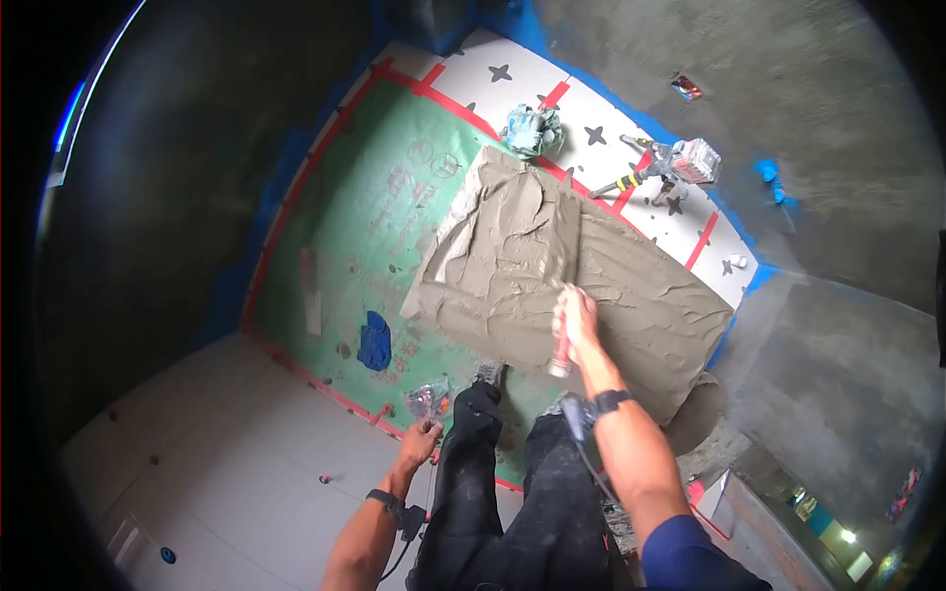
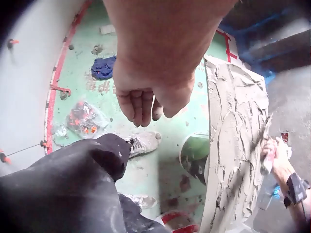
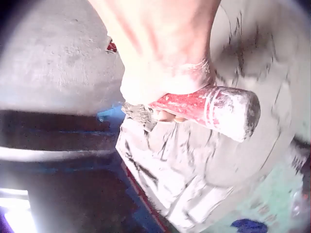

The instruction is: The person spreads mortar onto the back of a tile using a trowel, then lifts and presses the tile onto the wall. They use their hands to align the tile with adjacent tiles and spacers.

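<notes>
My right hand (image 1: 581, 317) grips the red handle of a trowel (image 3: 194, 107), whose butt end is pale with dried mortar. In the head view the hand is over a large slab coated with wet grey mortar (image 1: 503, 305), spread in ridges and smears. The blade, smeared in the same grey, lies at the coating beyond the fingers. My left hand (image 2: 150, 97) hangs with loosely bent fingers, holding nothing. In the head view it is beside my left leg, near a clear plastic bag (image 1: 427, 398) with red and orange pieces.
Green protective sheeting (image 1: 374, 217) with red tape covers the floor left of the slab. A blue cloth (image 1: 374, 342) lies on it. Beyond the slab, on white patterned tiles, are a crumpled pale-green bag (image 1: 532, 131) and a power tool (image 1: 680, 165). Grey walls rise around.
</notes>
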Demonstrator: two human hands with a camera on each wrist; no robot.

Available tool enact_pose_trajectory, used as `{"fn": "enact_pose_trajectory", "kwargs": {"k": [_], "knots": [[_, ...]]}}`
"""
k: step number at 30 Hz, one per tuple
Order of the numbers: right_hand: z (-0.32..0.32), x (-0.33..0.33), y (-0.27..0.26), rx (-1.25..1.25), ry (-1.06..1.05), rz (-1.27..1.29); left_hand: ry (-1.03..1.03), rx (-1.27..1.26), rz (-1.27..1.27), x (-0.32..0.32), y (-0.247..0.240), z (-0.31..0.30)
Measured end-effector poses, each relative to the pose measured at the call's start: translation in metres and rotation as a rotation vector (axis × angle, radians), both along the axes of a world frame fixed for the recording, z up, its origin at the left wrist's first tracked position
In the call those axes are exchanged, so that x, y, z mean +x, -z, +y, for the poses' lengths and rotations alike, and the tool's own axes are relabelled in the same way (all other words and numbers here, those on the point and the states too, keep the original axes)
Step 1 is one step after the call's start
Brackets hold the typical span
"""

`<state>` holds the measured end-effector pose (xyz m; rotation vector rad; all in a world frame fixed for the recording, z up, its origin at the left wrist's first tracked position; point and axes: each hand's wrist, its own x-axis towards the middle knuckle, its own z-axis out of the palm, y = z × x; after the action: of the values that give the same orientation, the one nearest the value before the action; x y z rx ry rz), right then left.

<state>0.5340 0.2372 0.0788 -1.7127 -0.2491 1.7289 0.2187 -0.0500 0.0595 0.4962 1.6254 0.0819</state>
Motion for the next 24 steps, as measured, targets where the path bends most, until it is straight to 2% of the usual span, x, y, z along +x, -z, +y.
{"fn": "enact_pose_trajectory", "kwargs": {"k": [1, 3, 6, 8, 9, 10, 11, 12, 13, 15, 16, 18, 19, 20, 22, 23, 24], "knots": [[0.014, -0.025, 0.004, -0.078, 0.074, 0.122, -0.008, -0.003, 0.025, 0.001, 0.002, 0.004], [0.028, -0.075, 0.008, -0.068, 0.087, 0.204, -0.029, -0.005, 0.028, 0.004, 0.005, 0.009], [0.007, -0.077, 0.021, 0.140, -0.247, 0.091, -0.091, 0.020, 0.015, 0.011, -0.007, 0.022], [-0.014, -0.035, 0.030, 0.273, -0.825, -0.501, -0.063, 0.039, -0.045, 0.018, -0.011, 0.025], [-0.014, -0.021, -0.005, 0.193, -0.925, -0.712, -0.078, 0.032, -0.049, 0.021, -0.012, 0.026], [-0.022, -0.008, -0.008, 0.258, -0.913, -0.863, -0.008, 0.049, -0.040, 0.022, -0.012, 0.027], [-0.027, 0.007, -0.001, 0.158, -0.745, -0.756, 0.062, 0.065, -0.026, 0.020, -0.011, 0.025], [-0.028, 0.011, 0.009, 0.065, -0.576, -0.643, 0.048, 0.054, -0.014, 0.018, -0.004, 0.021], [-0.034, 0.002, 0.011, 0.057, -0.594, -0.624, 0.057, 0.066, 0.018, 0.018, 0.004, 0.011], [-0.042, -0.014, 0.007, -0.038, -0.227, 0.010, 0.061, 0.068, 0.059, 0.019, 0.006, 0.002], [-0.047, -0.035, -0.006, -0.080, -0.202, 0.077, 0.004, 0.032, 0.034, 0.021, 0.003, 0.000], [-0.070, -0.047, 0.003, -0.040, -0.485, 0.121, -0.048, -0.009, 0.015, 0.020, -0.003, -0.008], [-0.080, -0.042, 0.012, -0.011, -0.699, 0.047, -0.017, -0.025, 0.019, 0.020, -0.004, -0.012], [-0.083, -0.036, 0.010, -0.007, -0.700, 0.049, 0.013, -0.033, 0.022, 0.019, -0.006, -0.010], [-0.097, -0.022, 0.003, 0.336, -1.074, -0.699, 0.041, -0.005, 0.047, 0.019, -0.011, -0.007], [-0.093, -0.017, -0.013, 0.149, -1.071, -0.736, 0.072, 0.011, 0.064, 0.020, -0.019, -0.010], [-0.108, -0.005, 0.002, 0.267, -0.884, -0.737, 0.071, -0.004, 0.057, 0.021, -0.021, -0.015]]}}
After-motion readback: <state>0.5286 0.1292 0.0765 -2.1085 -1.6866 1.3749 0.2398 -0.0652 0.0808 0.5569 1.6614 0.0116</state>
